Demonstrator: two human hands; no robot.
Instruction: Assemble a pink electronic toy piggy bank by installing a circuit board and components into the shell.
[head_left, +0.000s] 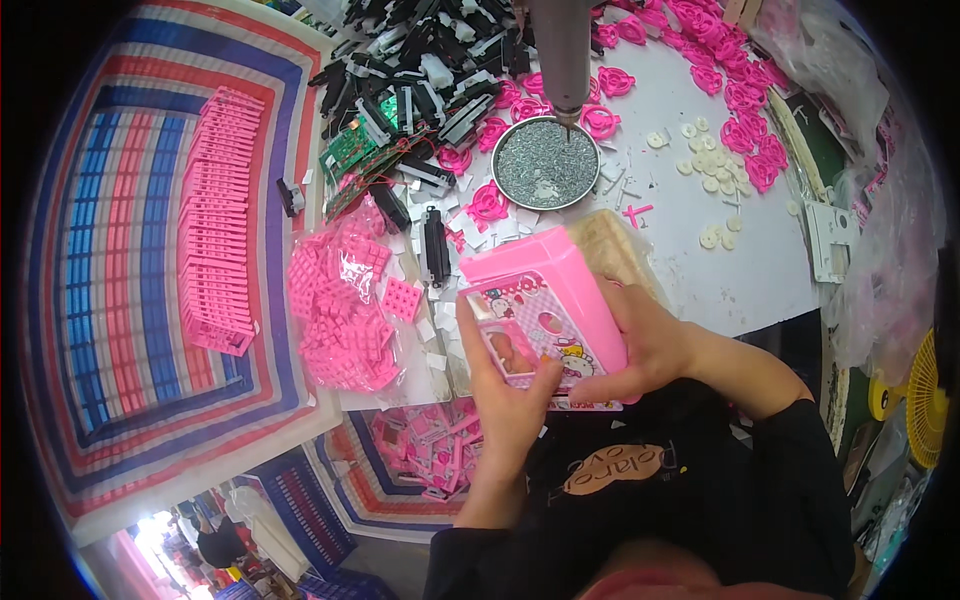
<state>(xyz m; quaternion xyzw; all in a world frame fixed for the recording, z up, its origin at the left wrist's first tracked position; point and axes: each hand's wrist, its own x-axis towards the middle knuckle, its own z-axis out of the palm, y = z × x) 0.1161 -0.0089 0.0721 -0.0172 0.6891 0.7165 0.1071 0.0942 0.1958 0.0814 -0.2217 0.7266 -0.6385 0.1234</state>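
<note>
Both hands hold a pink plastic box point(535, 262) with a printed cartoon panel and a small window, tilted above the table's near edge. My left hand point(505, 400) grips its left and lower side, fingers along the edge and thumb over the front. My right hand point(645, 345) is wrapped round the right side, its thumb at the lower corner and the other fingers partly hidden behind. Just beyond the box is a round dish point(546, 165) full of small metal screws. A grey powered screwdriver point(562, 60) hangs down with its tip over this dish.
Black parts point(435, 90) and green circuit boards point(350, 147) are heaped at the back left. Bagged pink keypads point(345, 310) lie left; a row of pink panels point(220, 220) stands in a striped bin point(85, 270). Pink rings point(745, 95) and white discs point(712, 165) are scattered right.
</note>
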